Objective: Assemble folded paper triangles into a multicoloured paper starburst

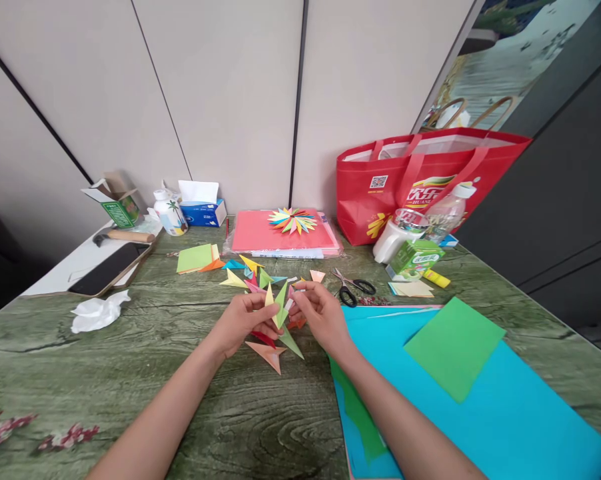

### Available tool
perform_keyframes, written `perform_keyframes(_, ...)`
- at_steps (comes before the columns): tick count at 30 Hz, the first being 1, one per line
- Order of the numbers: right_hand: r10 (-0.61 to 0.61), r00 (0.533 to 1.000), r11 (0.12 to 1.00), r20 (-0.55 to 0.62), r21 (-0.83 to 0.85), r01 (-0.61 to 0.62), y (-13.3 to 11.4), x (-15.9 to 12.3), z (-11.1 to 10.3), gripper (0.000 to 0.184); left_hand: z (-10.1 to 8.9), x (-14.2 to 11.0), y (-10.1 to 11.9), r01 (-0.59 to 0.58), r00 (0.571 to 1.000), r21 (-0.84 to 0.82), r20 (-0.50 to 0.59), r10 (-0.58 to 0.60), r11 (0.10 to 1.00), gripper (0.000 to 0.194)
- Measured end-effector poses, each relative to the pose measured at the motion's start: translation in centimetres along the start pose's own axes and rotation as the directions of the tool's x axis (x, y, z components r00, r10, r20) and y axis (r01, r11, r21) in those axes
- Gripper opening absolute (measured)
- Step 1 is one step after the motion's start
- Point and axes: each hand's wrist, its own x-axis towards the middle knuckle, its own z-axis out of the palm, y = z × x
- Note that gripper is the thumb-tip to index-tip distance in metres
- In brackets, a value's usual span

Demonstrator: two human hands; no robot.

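My left hand (243, 321) is closed on folded paper pieces, a pale yellow one (269, 297) and a light green one (281, 307), their points upward. Opposite it, my right hand (325, 319) pinches a small pink and white folded paper piece (289, 299) close beside the green one; I cannot tell whether they are joined. Around and under both hands lie several more folded pieces, among them a peach one (268, 357), a green one (292, 342) and a pale yellow one (234, 279). Black-handled scissors (351, 291) rest just beyond my right hand.
A multicoloured folded-paper ring (292, 221) lies on red paper packs (245, 233) at the back. Right are blue sheets (480, 413), a green square (455, 350), a glue stick (437, 278) and a red bag (363, 200). Left are a phone (110, 268), a hammer (130, 236) and crumpled tissue (99, 312).
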Motion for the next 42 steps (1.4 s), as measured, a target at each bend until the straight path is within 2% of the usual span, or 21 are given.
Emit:
perform_keyframes(8, -0.030, 0.995, 0.992, 0.097, -0.118, 0.042, 0.4, -0.2, 0.0, 0.010, 0.0, 0.1, 0.2, -0.105, 0.988, 0.011, -0.117, 0.105, 0.994, 0.021)
perform_keyframes(12, -0.136, 0.985, 0.983, 0.105, -0.108, 0.147, 0.0, -0.4, 0.1, 0.026, -0.2, 0.0, 0.3, -0.103, 0.989, 0.013, -0.102, 0.104, 0.995, 0.020)
perform_keyframes(15, -0.285, 0.951, 0.928, 0.123, -0.213, 0.305, -0.3, -0.6, 0.0, 0.031, -0.2, -0.1, 0.4, -0.051, 0.997, 0.004, -0.058, 0.051, 0.999, 0.020)
perform_keyframes(17, -0.365, 0.922, 0.862, 0.131, -0.325, 0.388, -0.4, -0.7, -0.1, 0.023, -0.1, -0.1, 0.4, -0.035, 0.999, -0.022, -0.041, 0.034, 0.999, 0.020)
perform_keyframes(20, -0.417, 0.895, 0.774, 0.160, -0.453, 0.442, -0.3, -0.7, -0.2, 0.012, -0.1, 0.0, 0.4, -0.045, 0.998, -0.073, -0.036, 0.043, 0.996, 0.020)
perform_keyframes(24, -0.416, 0.888, 0.736, 0.196, -0.501, 0.455, -0.4, -0.8, -0.1, 0.010, -0.2, 0.2, 0.3, -0.102, 0.993, -0.131, -0.078, 0.092, 0.986, 0.020)
perform_keyframes(29, -0.395, 0.896, 0.738, 0.204, -0.510, 0.442, -0.9, -0.8, -0.1, 0.008, 0.1, 0.1, 0.6, -0.206, 0.974, -0.154, -0.130, 0.187, 0.966, 0.018)
perform_keyframes(33, -0.308, 0.934, 0.807, 0.179, -0.470, 0.356, -1.1, -0.6, -0.1, 0.009, 0.0, 0.1, 0.8, -0.277, 0.950, -0.181, -0.202, 0.240, 0.944, 0.017)
perform_keyframes(35, -0.227, 0.960, 0.886, 0.167, -0.373, 0.274, -1.6, -0.6, -0.5, 0.011, -0.2, 0.2, 0.9, -0.305, 0.935, -0.198, -0.250, 0.253, 0.932, 0.018)
perform_keyframes(36, -0.162, 0.962, 0.927, 0.218, -0.302, 0.224, -2.1, -0.7, -0.8, 0.013, -0.4, 0.3, 1.0, -0.316, 0.927, -0.204, -0.274, 0.255, 0.927, 0.019)
perform_keyframes(37, -0.087, 0.946, 0.961, 0.313, -0.223, 0.163, -2.6, -0.8, -1.2, 0.015, -0.5, 0.3, 1.0, -0.321, 0.921, -0.208, -0.295, 0.254, 0.924, 0.020)
perform_keyframes(38, -0.013, 0.878, 0.982, 0.479, -0.160, 0.102, -3.2, -1.0, -1.6, 0.018, -0.5, 0.4, 1.0, -0.322, 0.918, -0.211, -0.309, 0.249, 0.923, 0.020)
perform_keyframes(39, 0.081, 0.712, 0.991, 0.698, -0.130, 0.015, -3.8, -1.2, -2.0, 0.024, -0.6, 0.4, 1.0, -0.318, 0.917, -0.213, -0.316, 0.243, 0.924, 0.020)
perform_keyframes(40, 0.145, 0.514, 0.989, 0.846, -0.121, -0.079, -4.3, -1.4, -2.4, 0.031, -0.6, 0.4, 0.9, -0.313, 0.918, -0.213, -0.317, 0.237, 0.926, 0.021)
perform_keyframes(41, 0.162, 0.385, 0.983, 0.909, -0.116, -0.140, -4.6, -1.5, -2.6, 0.035, -0.6, 0.4, 0.9, -0.307, 0.921, -0.212, -0.314, 0.233, 0.928, 0.021)
perform_keyframes(42, 0.157, 0.363, 0.981, 0.918, -0.101, -0.168, -4.7, -1.5, -2.8, 0.036, -0.6, 0.4, 0.9, -0.302, 0.923, -0.210, -0.308, 0.230, 0.930, 0.022)
